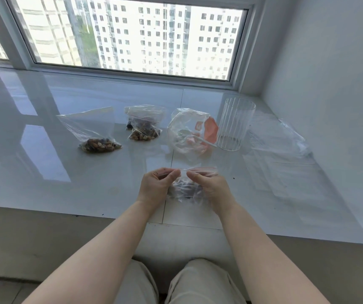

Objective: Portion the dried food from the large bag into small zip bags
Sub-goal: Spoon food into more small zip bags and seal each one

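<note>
Daylight pours through a wide window (132,36) onto a glossy white sill (44,139) beside a plain white wall (329,62).

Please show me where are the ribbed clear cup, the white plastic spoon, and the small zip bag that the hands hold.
ribbed clear cup (234,123): head view, middle of its wall.
white plastic spoon (200,139): head view, on its handle, inside the large bag.
small zip bag (186,189): head view, its filled lower part, between the hands.

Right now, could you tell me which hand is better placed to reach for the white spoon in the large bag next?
Probably the right hand: the large bag and spoon lie ahead on its side. Both hands pinch the small zip bag.
</note>
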